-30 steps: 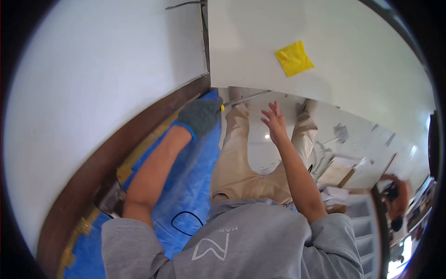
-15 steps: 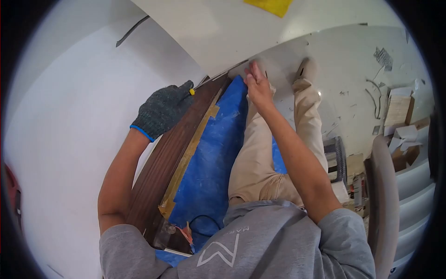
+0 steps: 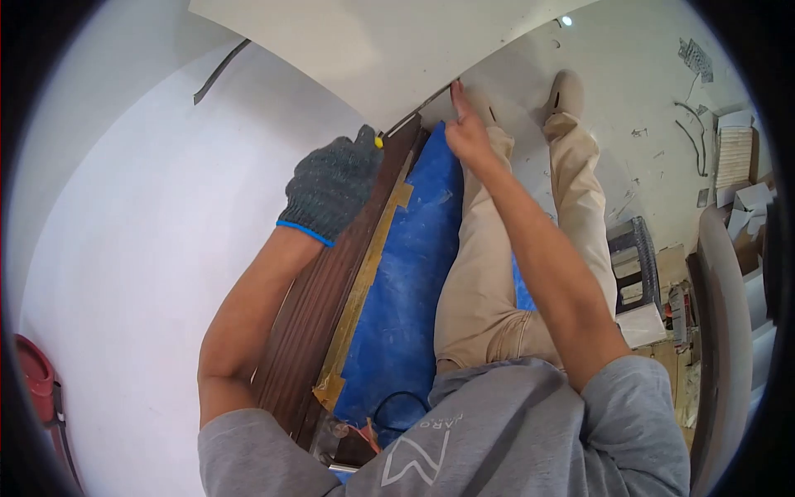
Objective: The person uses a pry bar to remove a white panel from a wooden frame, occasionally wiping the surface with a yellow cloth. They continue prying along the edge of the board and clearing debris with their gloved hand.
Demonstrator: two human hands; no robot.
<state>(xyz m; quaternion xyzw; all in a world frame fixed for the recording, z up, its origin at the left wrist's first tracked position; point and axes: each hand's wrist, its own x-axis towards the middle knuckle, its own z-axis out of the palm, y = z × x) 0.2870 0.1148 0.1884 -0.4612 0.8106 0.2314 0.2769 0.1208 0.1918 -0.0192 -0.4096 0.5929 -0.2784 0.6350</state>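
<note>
2 hands at the bottom edge of a white panel [image 3: 364,50], beside the wood baseboard [image 3: 323,290].
Gloved left hand [image 3: 331,186] fists a yellow-tipped tool [image 3: 378,142]; bare right hand [image 3: 468,132] lays straight fingers on that edge. Panel probably stiff, heavy, slick: grip its edges.

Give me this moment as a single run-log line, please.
left hand: gloved, gripping yellow-tipped tool at white panel edge | right hand: bare, touching panel edge | below: dark wood trim, blue sheet

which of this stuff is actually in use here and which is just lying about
In use: gloved left hand, yellow-tipped tool, bare right hand, white panel edge.
Lying about: crate, cardboard boxes, red object.
</note>
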